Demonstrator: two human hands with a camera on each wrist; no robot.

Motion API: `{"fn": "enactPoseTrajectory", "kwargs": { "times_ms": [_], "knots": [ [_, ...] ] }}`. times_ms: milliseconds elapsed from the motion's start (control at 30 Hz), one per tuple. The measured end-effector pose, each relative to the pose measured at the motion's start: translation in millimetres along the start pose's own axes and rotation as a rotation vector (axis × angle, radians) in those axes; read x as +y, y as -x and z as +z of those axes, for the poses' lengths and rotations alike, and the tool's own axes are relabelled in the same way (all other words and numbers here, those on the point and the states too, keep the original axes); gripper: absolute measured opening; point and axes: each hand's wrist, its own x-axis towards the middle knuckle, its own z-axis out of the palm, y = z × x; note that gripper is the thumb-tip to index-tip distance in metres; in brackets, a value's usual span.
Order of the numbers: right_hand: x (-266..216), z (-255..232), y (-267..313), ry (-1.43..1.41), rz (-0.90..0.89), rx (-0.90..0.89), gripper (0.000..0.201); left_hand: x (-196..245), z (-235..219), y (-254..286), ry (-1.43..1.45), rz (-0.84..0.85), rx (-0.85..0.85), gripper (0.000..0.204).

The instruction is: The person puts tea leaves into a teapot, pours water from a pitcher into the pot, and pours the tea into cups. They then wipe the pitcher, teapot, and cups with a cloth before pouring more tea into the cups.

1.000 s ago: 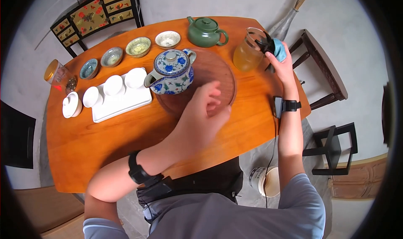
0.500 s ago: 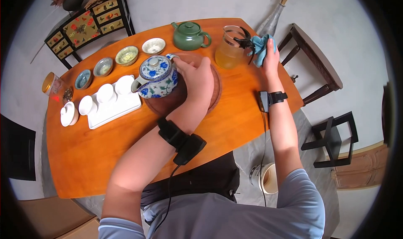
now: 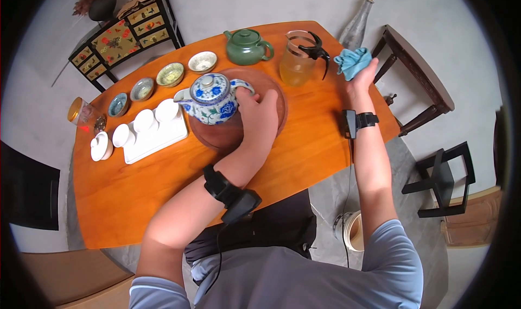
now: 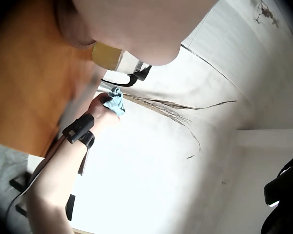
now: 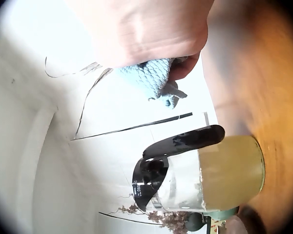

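Note:
A blue-and-white floral teapot [image 3: 211, 105] with its lid on stands on a round wooden board [image 3: 263, 76]. My left hand [image 3: 259, 113] grips its handle, and the spout points left toward the white cups. Out to the right, my right hand [image 3: 362, 85] holds a crumpled light-blue cloth [image 3: 353, 62] above the table's right side. Just left of the cloth is a glass pitcher [image 3: 296, 74] with a black handle and amber liquid inside. The right wrist view shows the cloth [image 5: 149, 80] apart from the pitcher [image 5: 229, 175]. My left fingers are mostly hidden in the left wrist view.
A green teapot [image 3: 247, 48] stands behind the board. Several small bowls [image 3: 170, 74] line the back left. White cups [image 3: 145, 121] sit on a white tray [image 3: 163, 142], beside a lidded white cup [image 3: 101, 147] and a jar [image 3: 84, 113]. A bucket [image 3: 353, 230] is on the floor.
My left hand has reached the blue-and-white teapot's handle and gripped it; the teapot has turned, its spout swinging away from me. My right hand has drawn the cloth away from the pitcher's handle.

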Motion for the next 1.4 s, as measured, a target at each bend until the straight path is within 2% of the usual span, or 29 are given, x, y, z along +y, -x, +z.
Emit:
{"fn": "enactPoseTrajectory", "kwargs": {
  "times_ms": [33,67,100,133,167,200,267,333,400,467,533,600,633,667,733,867,900,933,1000,1067,1167,1200,1267,1333,1367,1400],
  "knots": [
    [-2,-1,-3,-0.030,-0.038,0.038,0.055,-1,-4,2,-0.002,0.004,0.012,0.050],
    [-4,-5,-9,-0.025,-0.087,0.041,0.051,-5,-9,3,0.027,0.008,-0.066,0.042],
    [-11,-12,-12,-0.014,-0.144,-0.042,0.054,-7,-15,5,0.056,0.012,-0.142,0.035],
    [-20,-15,-8,-0.003,-0.205,-0.128,0.058,-3,-22,11,0.059,0.018,-0.125,0.035],
    [-27,-2,2,0.032,-0.386,-0.076,0.057,4,-30,18,0.059,0.005,-0.190,0.030],
    [-34,3,8,0.015,-0.513,-0.101,0.057,10,-36,25,0.058,-0.008,-0.255,0.024],
    [-44,17,30,-0.087,-0.618,-0.345,0.059,8,-45,32,0.074,-0.002,-0.234,0.023],
    [-56,59,80,-0.089,-0.560,-0.539,0.061,-10,-52,35,0.093,0.055,-0.270,0.024],
    [-61,105,127,0.035,-0.322,-0.563,0.053,-12,-62,38,0.108,0.106,-0.278,0.023],
    [-58,147,156,0.245,-0.208,-0.640,0.039,-11,-74,39,0.198,0.083,-0.358,0.021],
    [-47,169,174,0.241,0.031,-0.687,0.032,-13,-85,38,0.191,0.088,-0.382,0.017],
    [-20,178,175,0.543,-0.439,-0.900,0.027,-8,-95,35,0.186,0.098,-0.397,0.014],
    [-8,181,176,0.654,-0.720,-0.976,0.025,-4,-100,34,0.129,0.035,-0.405,0.015],
    [-1,183,186,0.707,-0.726,-1.117,0.020,0,-106,32,0.072,-0.031,-0.411,0.019],
    [2,180,198,0.713,-0.621,-1.230,0.019,4,-116,25,0.031,-0.054,-0.435,0.022],
    [0,180,199,0.754,-0.657,-1.227,0.019,11,-130,19,-0.130,-0.075,-0.434,0.027],
    [0,182,201,0.802,-0.706,-1.155,0.018,11,-130,16,-0.133,-0.079,-0.440,0.027],
    [1,182,203,0.848,-0.753,-1.082,0.018,10,-130,14,-0.044,-0.072,-0.393,0.027],
    [5,183,204,0.856,-0.690,-1.017,0.017,10,-132,10,0.038,-0.070,-0.345,0.028],
    [7,183,206,0.864,-0.629,-0.949,0.017,11,-137,3,0.035,-0.087,-0.424,0.032],
    [9,181,207,0.864,-0.691,-0.894,0.015,16,-142,-8,-0.012,-0.165,-0.474,0.038],
    [10,181,209,0.856,-0.646,-0.833,0.016,18,-140,-7,-0.019,-0.168,-0.482,0.038],
    [14,178,211,0.843,-0.603,-0.767,0.017,23,-136,-6,-0.132,-0.096,-0.385,0.042],
    [23,173,212,0.724,-0.295,-0.628,0.019,20,-131,-3,-0.144,-0.052,-0.338,0.042],
    [29,169,210,0.718,-0.297,-0.617,0.019,17,-129,-3,-0.149,-0.010,-0.290,0.043],
    [37,163,205,0.688,-0.193,-0.575,0.021,14,-128,-4,-0.159,-0.005,-0.298,0.043]
  ]
}}
